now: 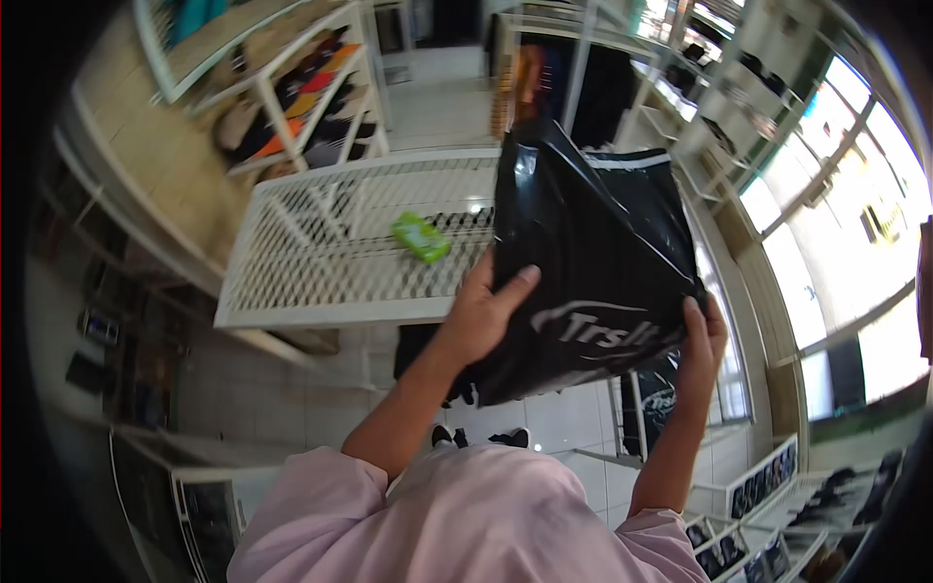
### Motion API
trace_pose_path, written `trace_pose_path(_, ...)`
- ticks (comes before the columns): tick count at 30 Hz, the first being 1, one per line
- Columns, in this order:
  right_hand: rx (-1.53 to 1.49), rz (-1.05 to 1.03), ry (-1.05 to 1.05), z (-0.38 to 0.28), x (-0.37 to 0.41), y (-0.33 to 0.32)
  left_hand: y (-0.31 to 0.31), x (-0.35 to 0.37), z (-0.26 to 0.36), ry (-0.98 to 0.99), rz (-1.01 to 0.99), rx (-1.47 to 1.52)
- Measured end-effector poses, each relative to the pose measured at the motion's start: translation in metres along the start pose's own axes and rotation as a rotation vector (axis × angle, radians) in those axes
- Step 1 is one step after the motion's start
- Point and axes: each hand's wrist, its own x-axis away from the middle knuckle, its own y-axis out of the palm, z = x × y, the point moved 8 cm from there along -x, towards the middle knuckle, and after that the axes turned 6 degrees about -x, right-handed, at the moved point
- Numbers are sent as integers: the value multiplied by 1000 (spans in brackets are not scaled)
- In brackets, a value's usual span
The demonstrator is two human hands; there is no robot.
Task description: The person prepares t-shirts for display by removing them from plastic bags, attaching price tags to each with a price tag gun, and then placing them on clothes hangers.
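A glossy black plastic bag with white lettering is held up in front of me, tilted, above the right part of a white mesh table. My left hand grips its left side, thumb on the front face and the other fingers hidden behind. At the lower right edge, my right hand pinches the plastic between thumb and fingers. What the bag contains, if anything, cannot be seen. A small green packet lies on the mesh, left of the bag.
The white mesh table stands before me. Behind it on the left, a shelf rack holds several caps. Another black bag sits low at the right. Display racks and bright windows line the right side.
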Motion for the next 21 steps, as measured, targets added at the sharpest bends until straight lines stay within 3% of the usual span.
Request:
trace_pose_path(1, 73, 38, -35, -2, -7, 6, -11, 6, 4, -31, 65, 31)
trace_pose_path(2, 114, -160, -8, -1, -17, 30, -20, 13, -7, -159, 161, 233)
trace_pose_path(3, -123, -213, -5, 46, 12, 158, -158, 19, 30, -109, 186, 0)
trace_pose_path(5, -140, -412, 73, 56, 14, 222, -213, 43, 30, -178, 364, -13)
trace_pose_path(7, -99, -608, 15, 74, 9, 283, -268, 54, 22, -178, 521, -1)
trace_pose_path(11, 221, -641, -98, 115, -4, 385, -384, 49, -11, -207, 534, -30)
trace_pose_path(13, 387, -607, -136, 124, -13, 418, -417, 37, -24, -272, 519, -91)
trace_pose_path(16, 538, -558, -184, 143, -28, 437, -450, 6, -44, -158, 476, -386)
trace_pose_path(19, 819, -433, -453, 155, -29, 425, -463, -9, -66, -247, 373, -869)
trace_pose_path(21, 819, -380, -510, 166, -25, 407, -463, -3, -70, -350, 453, -1188)
